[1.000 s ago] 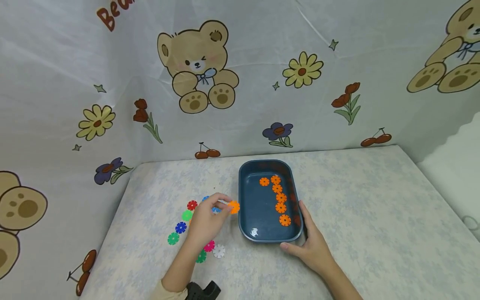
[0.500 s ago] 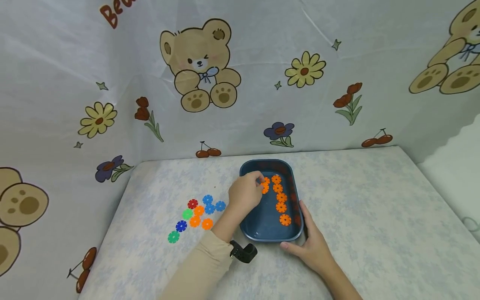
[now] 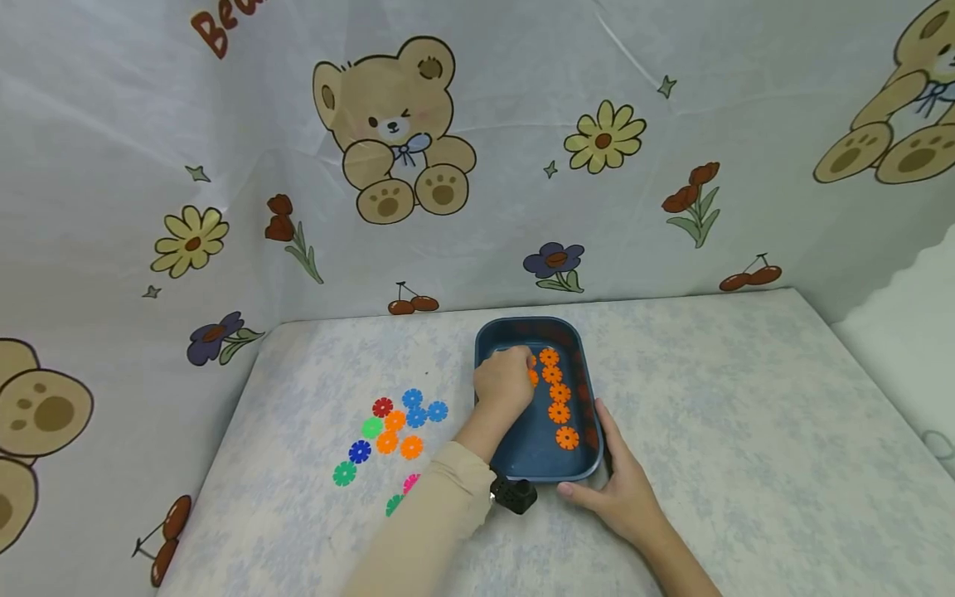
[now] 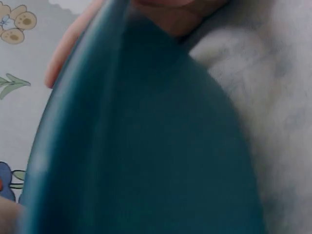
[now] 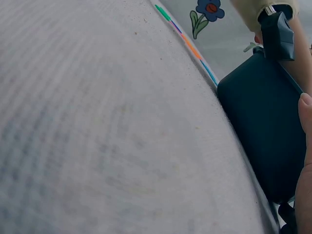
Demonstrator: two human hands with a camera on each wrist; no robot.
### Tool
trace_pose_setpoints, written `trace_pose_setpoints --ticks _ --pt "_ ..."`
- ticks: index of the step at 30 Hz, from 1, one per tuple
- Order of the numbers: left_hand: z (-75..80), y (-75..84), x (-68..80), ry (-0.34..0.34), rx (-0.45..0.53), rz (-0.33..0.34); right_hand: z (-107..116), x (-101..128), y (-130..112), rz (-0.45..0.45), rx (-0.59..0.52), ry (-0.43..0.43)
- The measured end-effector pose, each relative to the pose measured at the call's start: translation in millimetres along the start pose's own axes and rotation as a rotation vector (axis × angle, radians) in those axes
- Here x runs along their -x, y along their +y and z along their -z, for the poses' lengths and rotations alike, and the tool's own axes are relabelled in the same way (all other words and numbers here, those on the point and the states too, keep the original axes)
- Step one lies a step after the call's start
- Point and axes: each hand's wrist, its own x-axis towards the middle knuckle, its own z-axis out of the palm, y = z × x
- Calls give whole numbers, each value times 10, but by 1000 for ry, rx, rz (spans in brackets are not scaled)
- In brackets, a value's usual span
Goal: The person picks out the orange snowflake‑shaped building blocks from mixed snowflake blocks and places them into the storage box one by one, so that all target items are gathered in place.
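A dark blue tray (image 3: 496,448) stands on the table and shows close up in the wrist views (image 4: 146,146) (image 5: 258,131). Several orange discs (image 3: 559,412) lie in a line on its floor. My left hand (image 3: 506,383) is low inside the tray with its fingers bunched at the far end of that line, where a bit of an orange disc (image 3: 533,371) shows at the fingertips. My right hand (image 3: 610,479) rests against the tray's near right corner, thumb (image 5: 304,117) straight along the right wall, fingers flat on the table.
Loose discs lie left of the tray: red (image 3: 383,407), blue (image 3: 412,398), green (image 3: 344,473), orange (image 3: 411,448), pink (image 3: 410,482). A cloth printed with bears and flowers (image 3: 395,133) walls the back and left. The table's right half (image 3: 746,414) is bare.
My left hand carried an orange disc from the loose pile into the tray and has sunk lower onto the tray floor. The right hand and the tray have stayed put.
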Motion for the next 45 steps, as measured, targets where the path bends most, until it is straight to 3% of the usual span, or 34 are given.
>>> trace_pose_setpoints --ticks 5,11,14,17,21,25,28,34,38,45 --pt "-86 11 0 63 -64 1 2 2 -3 -10 -2 -8" --pt "-109 21 30 70 -84 -15 -1 4 -15 -12 -14 -10" --pt "-14 16 103 98 -17 -62 0 4 -11 -10 -11 -7" --pt "175 -48 250 115 71 -105 -8 0 -10 -2 -8 -2" --pt "475 -287 510 125 157 -103 -21 -7 -27 13 -17 -4" --pt "664 -675 733 141 173 -44 -27 -4 -35 10 -10 -2" --pt "694 -1017 859 116 168 5 -26 -1 -27 5 7 1" --pt "582 -1602 1034 -50 125 126 -13 4 -33 -5 13 -3" --pt "477 -1765 1111 -119 125 169 -8 6 -43 -6 5 -5" --pt "348 -1774 1173 -143 155 125 -20 -6 -29 8 -7 -1"
